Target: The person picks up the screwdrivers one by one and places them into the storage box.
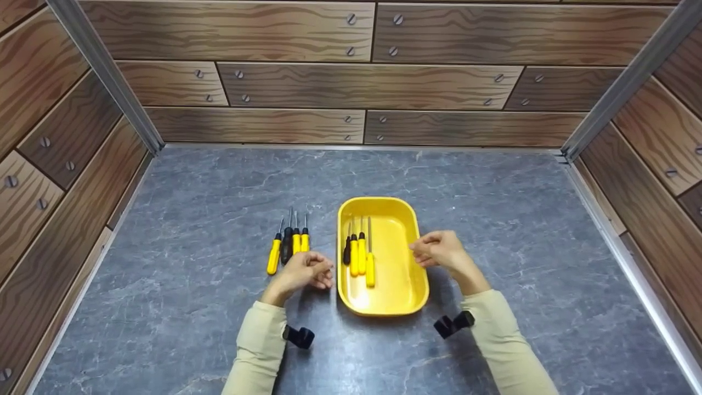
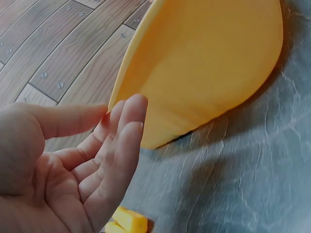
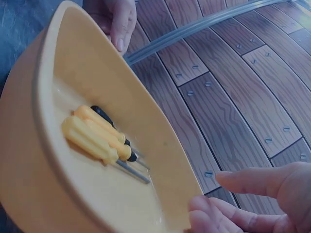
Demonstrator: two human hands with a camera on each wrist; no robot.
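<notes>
A yellow tray (image 1: 408, 299) stands on the table, with several screwdrivers lying side by side along its left part. Among them are a small black-handled screwdriver (image 1: 347, 253) and yellow-handled ones (image 3: 90, 139), their shafts pointing away. My left hand (image 1: 306, 271) hovers just left of the tray, fingers loosely bent and holding nothing. Beyond it lies a second row of screwdrivers (image 1: 273, 255), partly hidden by that hand. At the tray's right rim is my right hand (image 1: 441, 252), thumb and fingers apart; its fingertips (image 3: 199, 206) overlap the rim, and whether they touch it I cannot tell.
The grey marbled tabletop (image 1: 208, 230) extends around the tray. Wood-patterned walls (image 1: 307, 85) with metal edge strips enclose it at the back and both sides. A black wrist camera (image 1: 299, 336) sits on the left sleeve, another black camera (image 1: 454, 323) on the right.
</notes>
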